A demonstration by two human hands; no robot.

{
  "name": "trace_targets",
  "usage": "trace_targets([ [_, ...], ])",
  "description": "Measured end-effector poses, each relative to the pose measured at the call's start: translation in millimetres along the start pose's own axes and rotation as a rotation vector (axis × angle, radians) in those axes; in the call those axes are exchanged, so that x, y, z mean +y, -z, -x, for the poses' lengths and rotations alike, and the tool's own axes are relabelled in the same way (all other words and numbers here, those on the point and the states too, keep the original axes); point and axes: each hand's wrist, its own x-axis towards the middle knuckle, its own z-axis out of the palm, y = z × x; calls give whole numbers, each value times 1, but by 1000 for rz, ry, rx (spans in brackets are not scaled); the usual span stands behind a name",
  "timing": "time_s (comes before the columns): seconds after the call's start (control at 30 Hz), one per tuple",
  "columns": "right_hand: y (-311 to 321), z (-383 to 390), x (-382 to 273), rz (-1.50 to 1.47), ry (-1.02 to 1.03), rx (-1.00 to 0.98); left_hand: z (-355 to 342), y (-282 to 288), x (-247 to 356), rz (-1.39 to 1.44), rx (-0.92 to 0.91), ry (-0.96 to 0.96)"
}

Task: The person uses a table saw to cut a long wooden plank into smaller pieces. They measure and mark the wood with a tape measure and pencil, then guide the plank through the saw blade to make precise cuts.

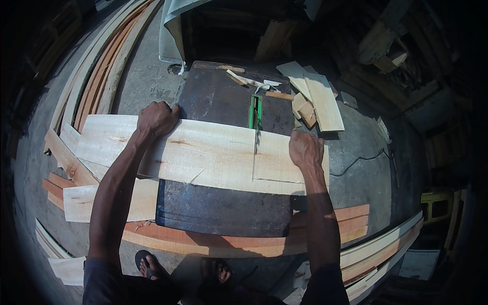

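A wide, pale wooden plank (208, 152) lies crosswise over a dark saw table (213, 94). My left hand (156, 121) is closed over the plank's far edge, left of the middle. Near the plank's right end, my right hand (307, 148) grips it with curled fingers. Between the hands a thin dark line runs from the far edge toward me and meets another line going right; I cannot tell whether these are cuts or marks. A green-edged slot (251, 113) in the tabletop meets the plank's far edge there. Any blade under the wood is hidden.
Wood offcuts (246, 80) lie on the table's far part. Pale boards (323, 101) are piled beyond its right side. Long timbers (96, 66) stretch along the left, and reddish beams (213, 245) lie by my feet. A dark cable (358, 159) curves across the floor at right.
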Motion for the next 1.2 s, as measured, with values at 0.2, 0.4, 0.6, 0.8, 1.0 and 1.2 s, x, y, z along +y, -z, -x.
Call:
trace_targets([
  [0.2, -3, -3, 1, 13, 11, 13, -1, 0, 1, -5, 4, 10],
  [0.4, -3, -4, 0, -12, -2, 14, -2, 1, 0, -1, -3, 0],
  [0.6, -4, -6, 0, -1, 6, 21, -2, 1, 1, -7, -3, 7],
  [0.8, -4, -7, 0, 6, 21, 7, -1, 2, 1, 1, -3, 13],
  [1.0, -2, -7, -1, 35, 47, 6, -3, 1, 0, -4, 3, 11],
  [1.2, -5, -7, -1, 8, 36, 41, -5, 1, -1, 3, -11, 7],
])
